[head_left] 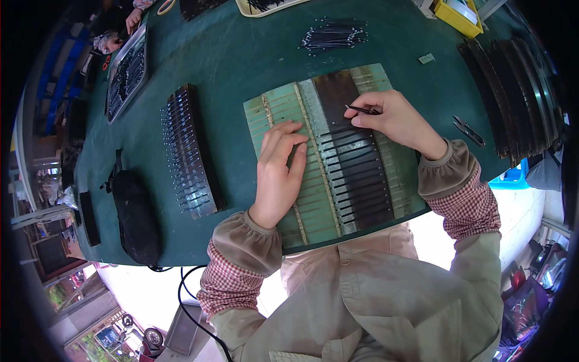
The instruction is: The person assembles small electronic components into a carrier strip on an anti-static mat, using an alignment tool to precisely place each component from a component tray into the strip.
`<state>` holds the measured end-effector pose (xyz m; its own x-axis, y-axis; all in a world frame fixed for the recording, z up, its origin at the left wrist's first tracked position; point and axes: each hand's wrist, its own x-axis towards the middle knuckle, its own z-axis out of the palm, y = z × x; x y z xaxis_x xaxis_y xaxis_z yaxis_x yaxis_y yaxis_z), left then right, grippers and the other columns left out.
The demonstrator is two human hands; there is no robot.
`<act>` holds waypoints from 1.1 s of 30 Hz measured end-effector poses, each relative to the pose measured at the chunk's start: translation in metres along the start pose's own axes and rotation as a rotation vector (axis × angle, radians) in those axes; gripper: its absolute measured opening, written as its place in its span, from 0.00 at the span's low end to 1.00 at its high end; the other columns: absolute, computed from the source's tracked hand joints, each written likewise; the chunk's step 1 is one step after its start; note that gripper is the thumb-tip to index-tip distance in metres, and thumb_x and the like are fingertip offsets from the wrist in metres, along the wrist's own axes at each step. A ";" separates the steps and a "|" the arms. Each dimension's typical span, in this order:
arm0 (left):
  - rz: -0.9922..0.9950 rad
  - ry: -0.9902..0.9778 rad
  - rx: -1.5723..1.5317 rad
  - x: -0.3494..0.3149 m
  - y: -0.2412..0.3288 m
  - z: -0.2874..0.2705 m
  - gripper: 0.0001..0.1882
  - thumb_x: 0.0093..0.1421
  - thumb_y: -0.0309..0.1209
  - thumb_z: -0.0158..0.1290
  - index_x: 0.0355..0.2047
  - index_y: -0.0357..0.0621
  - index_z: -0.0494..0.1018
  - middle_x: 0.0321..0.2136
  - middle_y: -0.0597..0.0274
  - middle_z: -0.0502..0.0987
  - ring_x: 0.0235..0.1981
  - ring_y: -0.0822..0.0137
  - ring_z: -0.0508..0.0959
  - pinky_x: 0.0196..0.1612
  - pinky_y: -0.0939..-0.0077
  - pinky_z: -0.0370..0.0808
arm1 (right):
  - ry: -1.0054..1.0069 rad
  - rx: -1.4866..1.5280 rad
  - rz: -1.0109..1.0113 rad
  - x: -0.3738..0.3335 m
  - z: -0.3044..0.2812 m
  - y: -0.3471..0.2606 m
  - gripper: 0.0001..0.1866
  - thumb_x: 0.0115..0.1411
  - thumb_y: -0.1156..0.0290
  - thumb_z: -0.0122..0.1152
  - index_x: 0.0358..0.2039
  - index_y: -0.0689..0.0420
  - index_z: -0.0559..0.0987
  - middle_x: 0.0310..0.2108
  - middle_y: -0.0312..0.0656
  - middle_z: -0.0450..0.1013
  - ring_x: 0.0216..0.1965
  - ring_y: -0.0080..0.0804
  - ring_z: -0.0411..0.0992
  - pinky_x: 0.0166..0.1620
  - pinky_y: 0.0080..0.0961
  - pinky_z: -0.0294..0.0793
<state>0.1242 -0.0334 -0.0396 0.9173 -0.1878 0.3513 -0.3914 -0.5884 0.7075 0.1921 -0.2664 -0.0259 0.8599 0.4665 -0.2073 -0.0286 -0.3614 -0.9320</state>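
A grooved green board [316, 205] lies at the table's front edge. On it is a dark strip [336, 99] whose near part bears a row of thin black wire pieces [356, 166] laid crosswise. My right hand [392, 117] is over the strip's far part, pinching a short, thin black wire piece [357, 108] with a pale tip between thumb and fingers. My left hand [278, 169] rests on the board's left half with its fingers loosely bent and apart; nothing shows in it.
Left of the board lies a filled dark strip [190, 151], then a black pouch [136, 214]. A pile of black wire pieces [333, 36] lies beyond the board. Pliers [468, 131] and stacked dark strips [512, 96] are at right. At far left, another person's hand [133, 21] is near a metal tray [142, 75].
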 end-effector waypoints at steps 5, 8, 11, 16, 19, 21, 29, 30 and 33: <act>0.022 -0.010 0.032 0.000 -0.001 0.002 0.06 0.55 0.19 0.52 0.34 0.35 0.72 0.44 0.53 0.74 0.49 0.54 0.72 0.50 0.67 0.68 | 0.066 -0.089 -0.096 0.002 0.007 0.005 0.09 0.53 0.76 0.61 0.35 0.65 0.78 0.31 0.42 0.77 0.32 0.27 0.74 0.38 0.21 0.72; 0.038 -0.027 0.052 -0.001 -0.001 0.002 0.09 0.54 0.18 0.52 0.37 0.35 0.73 0.46 0.52 0.73 0.50 0.52 0.71 0.51 0.66 0.68 | 0.096 -0.152 -0.141 0.001 0.011 0.005 0.09 0.53 0.76 0.62 0.35 0.64 0.78 0.30 0.43 0.76 0.31 0.28 0.74 0.37 0.22 0.72; 0.158 -0.079 0.110 -0.001 0.005 0.004 0.14 0.54 0.17 0.49 0.42 0.36 0.72 0.49 0.50 0.71 0.51 0.49 0.70 0.54 0.63 0.67 | 0.099 -0.234 -0.143 -0.002 0.014 0.003 0.10 0.54 0.77 0.61 0.38 0.64 0.77 0.30 0.40 0.74 0.33 0.24 0.73 0.39 0.20 0.72; 0.306 -0.191 0.454 -0.002 0.008 0.007 0.18 0.54 0.16 0.48 0.47 0.37 0.71 0.53 0.49 0.68 0.53 0.46 0.68 0.58 0.61 0.63 | 0.226 -0.443 -0.244 -0.005 0.016 0.005 0.09 0.53 0.74 0.61 0.34 0.62 0.77 0.29 0.45 0.74 0.30 0.36 0.74 0.34 0.27 0.72; 0.192 -0.179 0.190 -0.006 0.000 0.006 0.18 0.56 0.17 0.47 0.48 0.37 0.70 0.53 0.49 0.69 0.55 0.48 0.67 0.60 0.62 0.60 | 0.274 -0.410 -0.260 -0.012 0.001 0.010 0.07 0.56 0.73 0.59 0.33 0.63 0.76 0.28 0.41 0.74 0.29 0.34 0.74 0.33 0.28 0.71; 0.135 -0.141 0.093 -0.005 -0.003 0.005 0.18 0.56 0.17 0.47 0.48 0.38 0.70 0.52 0.50 0.69 0.55 0.49 0.67 0.60 0.62 0.60 | 0.387 -0.151 -0.138 -0.019 -0.017 0.007 0.08 0.60 0.71 0.56 0.33 0.63 0.76 0.25 0.35 0.70 0.24 0.26 0.69 0.28 0.23 0.67; 0.040 -0.066 -0.092 -0.005 0.001 0.003 0.17 0.57 0.18 0.49 0.48 0.38 0.71 0.49 0.53 0.73 0.55 0.54 0.69 0.59 0.65 0.62 | 0.767 0.520 -0.301 -0.049 -0.055 0.022 0.11 0.65 0.66 0.50 0.37 0.62 0.74 0.22 0.26 0.59 0.18 0.08 0.49 0.20 0.09 0.43; 0.034 -0.063 -0.092 -0.005 0.002 0.003 0.17 0.56 0.18 0.49 0.47 0.37 0.71 0.49 0.53 0.73 0.54 0.55 0.69 0.58 0.66 0.63 | 0.770 0.518 -0.306 -0.051 -0.050 0.028 0.11 0.65 0.66 0.50 0.37 0.62 0.74 0.22 0.26 0.59 0.18 0.08 0.49 0.20 0.09 0.43; 0.034 -0.052 -0.097 -0.004 0.004 0.000 0.15 0.56 0.18 0.50 0.45 0.37 0.71 0.46 0.52 0.74 0.52 0.53 0.70 0.56 0.66 0.65 | 0.638 0.388 -0.172 -0.051 -0.037 0.044 0.11 0.65 0.65 0.49 0.36 0.60 0.75 0.21 0.26 0.59 0.18 0.09 0.50 0.20 0.09 0.45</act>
<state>0.1192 -0.0350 -0.0388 0.9048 -0.2484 0.3459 -0.4257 -0.5026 0.7525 0.1658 -0.3366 -0.0455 0.9928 -0.1081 0.0519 0.0563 0.0386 -0.9977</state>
